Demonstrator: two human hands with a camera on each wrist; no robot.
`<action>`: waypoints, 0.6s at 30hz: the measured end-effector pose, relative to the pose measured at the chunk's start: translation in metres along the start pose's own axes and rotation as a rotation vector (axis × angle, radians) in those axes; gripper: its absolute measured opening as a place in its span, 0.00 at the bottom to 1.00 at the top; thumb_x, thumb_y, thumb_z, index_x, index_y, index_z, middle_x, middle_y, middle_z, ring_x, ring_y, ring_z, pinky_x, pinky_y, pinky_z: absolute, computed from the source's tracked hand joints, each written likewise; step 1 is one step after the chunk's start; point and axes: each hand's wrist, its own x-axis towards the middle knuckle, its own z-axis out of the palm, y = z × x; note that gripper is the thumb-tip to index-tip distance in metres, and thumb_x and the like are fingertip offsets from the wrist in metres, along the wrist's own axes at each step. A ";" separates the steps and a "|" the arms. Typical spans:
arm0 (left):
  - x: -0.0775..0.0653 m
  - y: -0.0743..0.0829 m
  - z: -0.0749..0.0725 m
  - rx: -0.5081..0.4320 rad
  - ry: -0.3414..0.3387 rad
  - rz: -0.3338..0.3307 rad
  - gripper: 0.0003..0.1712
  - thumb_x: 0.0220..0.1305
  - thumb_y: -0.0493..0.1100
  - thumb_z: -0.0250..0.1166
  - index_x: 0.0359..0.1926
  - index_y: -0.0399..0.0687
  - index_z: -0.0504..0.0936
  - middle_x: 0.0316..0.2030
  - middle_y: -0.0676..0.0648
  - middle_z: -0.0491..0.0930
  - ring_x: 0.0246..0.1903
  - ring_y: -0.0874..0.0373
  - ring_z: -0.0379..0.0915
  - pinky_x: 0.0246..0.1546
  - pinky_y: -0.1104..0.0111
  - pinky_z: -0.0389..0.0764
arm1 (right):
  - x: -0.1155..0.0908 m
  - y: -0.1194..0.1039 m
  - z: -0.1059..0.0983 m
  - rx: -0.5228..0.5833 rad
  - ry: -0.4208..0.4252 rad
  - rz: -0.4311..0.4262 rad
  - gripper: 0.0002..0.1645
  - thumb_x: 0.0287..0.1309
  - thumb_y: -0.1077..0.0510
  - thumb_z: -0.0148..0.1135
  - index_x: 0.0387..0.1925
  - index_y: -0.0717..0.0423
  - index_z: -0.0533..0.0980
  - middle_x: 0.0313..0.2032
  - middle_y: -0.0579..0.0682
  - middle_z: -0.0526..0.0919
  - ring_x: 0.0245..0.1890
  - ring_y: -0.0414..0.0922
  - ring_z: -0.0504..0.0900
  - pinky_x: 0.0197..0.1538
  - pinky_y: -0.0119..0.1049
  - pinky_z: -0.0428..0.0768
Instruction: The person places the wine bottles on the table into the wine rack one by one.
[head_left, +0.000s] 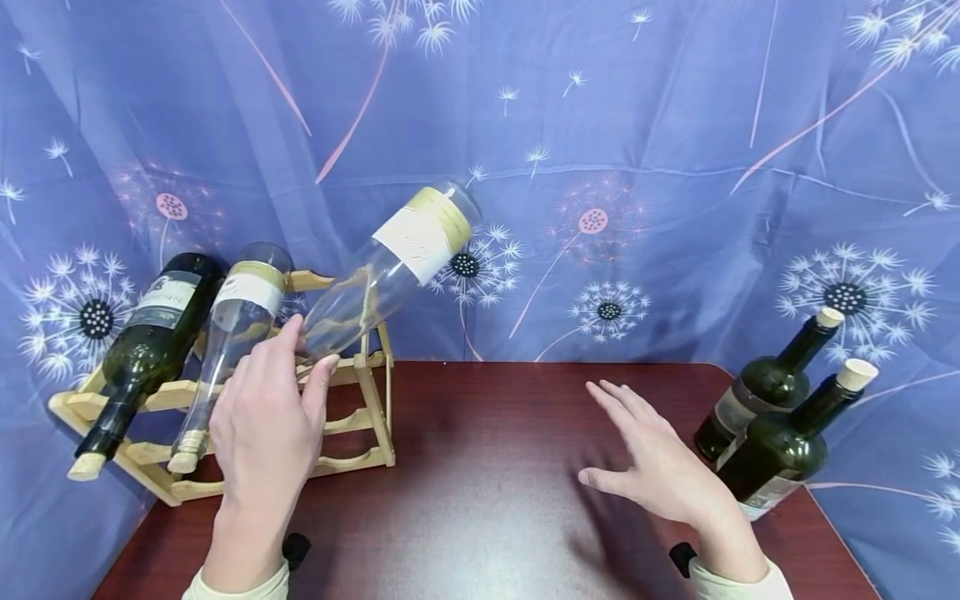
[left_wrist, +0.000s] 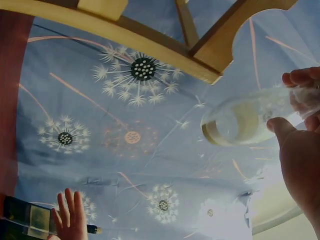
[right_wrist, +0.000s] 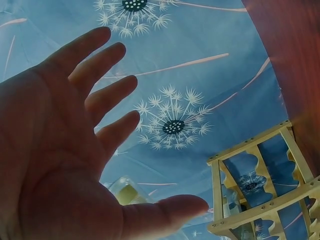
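Head view has the left hand (head_left: 270, 417) left of centre, thumb and fingers closed round the neck end of a clear bottle (head_left: 382, 279), while the right hand (head_left: 652, 458), lower right of centre, has its fingers extended, thumb held apart, and nothing in its grasp. The left is clearly the nearer hand; the right is well apart from the glass. From the left hand the held bottle slants to the upper middle of the frame, base up and to the right, neck down and to the left. Its near end overlaps the right part of the wooden rack (head_left: 376, 412); whether they touch, I cannot tell. I judge the angle against the rack to matter most: a dark bottle (head_left: 153, 342) and another clear one (head_left: 243, 321) lie in it at the left, corks to the lower left, their axes steeper in the frame than the held one's. Farther out, two dark corked bottles (head_left: 780, 450) stand upright on the counter (head_left: 480, 467) at the right edge, beyond the right hand.
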 end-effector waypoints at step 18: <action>0.006 -0.009 -0.004 0.109 0.019 -0.231 0.27 0.64 0.55 0.63 0.60 0.50 0.76 0.43 0.38 0.81 0.32 0.33 0.76 0.23 0.43 0.69 | -0.002 -0.001 0.001 -0.014 -0.015 -0.012 0.61 0.43 0.26 0.65 0.74 0.32 0.47 0.72 0.45 0.52 0.72 0.56 0.47 0.63 0.63 0.56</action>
